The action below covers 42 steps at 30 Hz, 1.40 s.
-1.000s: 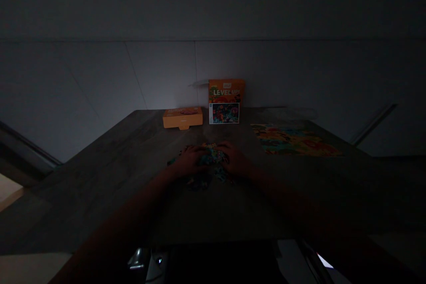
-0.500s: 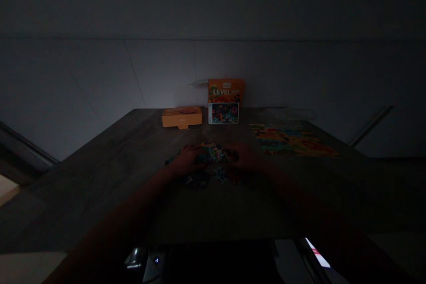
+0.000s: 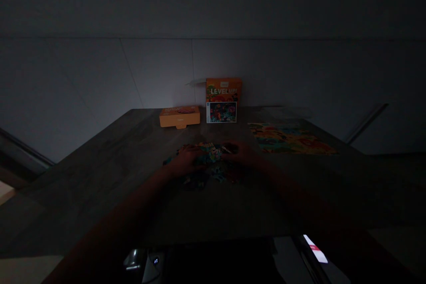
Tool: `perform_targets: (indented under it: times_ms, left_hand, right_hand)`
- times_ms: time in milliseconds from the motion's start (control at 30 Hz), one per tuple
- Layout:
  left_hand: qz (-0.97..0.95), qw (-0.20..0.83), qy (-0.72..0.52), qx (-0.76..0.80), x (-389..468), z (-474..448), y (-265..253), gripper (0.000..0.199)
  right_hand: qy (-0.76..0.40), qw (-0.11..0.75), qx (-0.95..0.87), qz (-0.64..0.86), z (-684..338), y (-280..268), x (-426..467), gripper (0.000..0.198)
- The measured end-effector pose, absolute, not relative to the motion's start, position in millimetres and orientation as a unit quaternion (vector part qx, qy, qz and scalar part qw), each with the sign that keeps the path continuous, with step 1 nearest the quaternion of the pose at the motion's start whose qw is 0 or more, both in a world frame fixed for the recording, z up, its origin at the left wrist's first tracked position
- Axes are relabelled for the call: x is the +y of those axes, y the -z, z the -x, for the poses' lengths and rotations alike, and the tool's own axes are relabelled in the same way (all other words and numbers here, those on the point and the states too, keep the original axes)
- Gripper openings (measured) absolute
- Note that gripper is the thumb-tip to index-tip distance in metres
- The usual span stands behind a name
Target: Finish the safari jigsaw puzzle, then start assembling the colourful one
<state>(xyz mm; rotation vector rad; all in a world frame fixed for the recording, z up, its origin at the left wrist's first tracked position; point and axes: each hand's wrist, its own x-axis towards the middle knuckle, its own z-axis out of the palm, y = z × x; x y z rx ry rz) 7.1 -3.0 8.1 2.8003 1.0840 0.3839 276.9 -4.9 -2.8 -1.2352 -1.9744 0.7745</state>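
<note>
A heap of colourful jigsaw puzzle pieces lies in the middle of the dim table. At its left side rests my left hand, the fingers reaching over the pieces and the thumb held apart. My right hand curves around the heap's right side, fingers and thumb apart, with pieces by the fingertips. Darkness blurs the finer detail of both hands. Nearer to me, some loose pieces are spread below the heap.
Behind the heap stands an orange puzzle box with a picture card against its front. A flatter orange box is left of it. A colourful printed sheet lies to the right, before a clear plastic sheet.
The view has shifted slightly. My right hand's fingers have moved a little over the right side of the heap, and some pieces there have shifted. My left hand stays nearly in place.
</note>
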Motion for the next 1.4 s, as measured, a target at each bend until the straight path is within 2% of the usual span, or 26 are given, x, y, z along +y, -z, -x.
perform_targets:
  times_ms: [267, 433, 533, 733, 867, 1000, 1233, 1400]
  left_hand:
    - [-0.923, 0.074, -0.134, 0.352, -9.0, -7.9, -13.3, 0.048]
    - [-0.923, 0.072, -0.128, 0.356, -7.7, -8.3, -11.7, 0.048]
    - [-0.925, 0.07, -0.117, 0.355, -5.7, -7.6, -9.8, 0.049]
    - [-0.924, 0.073, -0.128, 0.353, -5.2, -5.9, -9.5, 0.048]
    - [-0.917, 0.067, -0.146, 0.365, -5.5, -5.4, -10.8, 0.05]
    - [-0.899, 0.049, -0.134, 0.414, -6.4, -5.2, -9.4, 0.063]
    - [-0.896, 0.066, -0.09, 0.43, -6.3, -5.2, -4.9, 0.068]
    - [-0.898, 0.071, -0.109, 0.421, -4.7, -5.4, -5.0, 0.061]
  right_hand:
    - [-0.288, 0.379, -0.766, 0.432, -259.6, -5.2, -20.4, 0.051]
    - [-0.18, 0.4, -0.743, 0.506, -269.2, -5.7, -10.8, 0.05]
    - [-0.114, 0.369, -0.718, 0.58, -280.6, -1.8, -1.2, 0.044]
    - [-0.052, 0.266, -0.701, 0.66, -293.3, 6.1, 6.5, 0.032]
    - [-0.013, 0.264, -0.725, 0.636, -286.6, 4.8, 1.9, 0.044]
    - [-0.021, 0.279, -0.775, 0.566, -268.2, 3.0, -9.5, 0.049]
    - [-0.027, 0.201, -0.853, 0.48, -244.8, 11.0, -21.8, 0.068]
    - [-0.016, 0.222, -0.856, 0.467, -244.9, 12.5, -18.2, 0.057]
